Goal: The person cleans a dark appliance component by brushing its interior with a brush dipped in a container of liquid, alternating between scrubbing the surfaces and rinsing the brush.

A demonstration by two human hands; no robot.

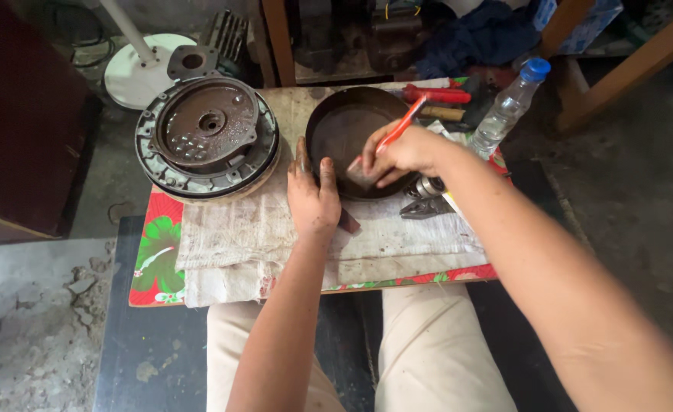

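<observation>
**Two hands at a dark round pan on a cloth-covered table**

The left hand (313,194) rests on the near left rim of a dark, shallow round pan (344,126), its grease-stained fingers spread along the edge and the thumb hooked over the rim; its grip is a loose steadying hold on the pan wall, not a full clasp. The right hand (397,152) reaches in from the right and is closed around a thin red-handled brush (399,128), whose handle slants up and away toward the far right while its working end meets the near part of the pan's floor. A small pale patch lies under the fingers there; what it is cannot be told.

The pan sits near the middle of the table (157,263), on a stained white cloth (237,236) that covers a bright floral sheet showing red and green at the edges. To the left of the pan, touching the cloth, stands a round grey metal motor housing (206,137) with a rusty brown centre plate. Just right of the pan lie a pair of pliers (426,206) and a small metal bearing (428,186). At the far right a red-handled screwdriver (437,94) lies beside a clear plastic bottle (509,107) with a blue cap. A white fan base (138,72) stands on the floor at the far left.
</observation>
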